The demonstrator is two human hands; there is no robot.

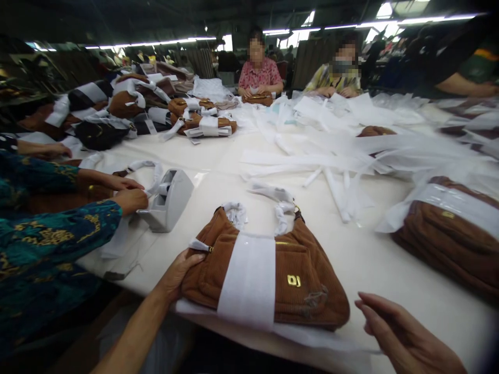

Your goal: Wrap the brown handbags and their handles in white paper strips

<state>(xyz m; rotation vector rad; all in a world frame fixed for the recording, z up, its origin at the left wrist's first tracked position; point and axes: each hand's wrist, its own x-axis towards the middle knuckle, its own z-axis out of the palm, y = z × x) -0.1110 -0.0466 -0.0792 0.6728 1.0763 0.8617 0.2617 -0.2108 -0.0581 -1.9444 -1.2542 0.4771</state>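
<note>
One brown corduroy bag (304,270), white foam band (249,280); left hand (177,272) touching

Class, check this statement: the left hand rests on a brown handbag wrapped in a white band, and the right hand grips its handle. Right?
Not quite. The head view shows the right hand open and clear of the handbag; the left hand and white band are as stated.

one tape dispenser (167,200), two brown handbags (307,259) nearby, perhaps six more stacked.

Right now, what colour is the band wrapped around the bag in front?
White band on the brown bag; head view.
</note>
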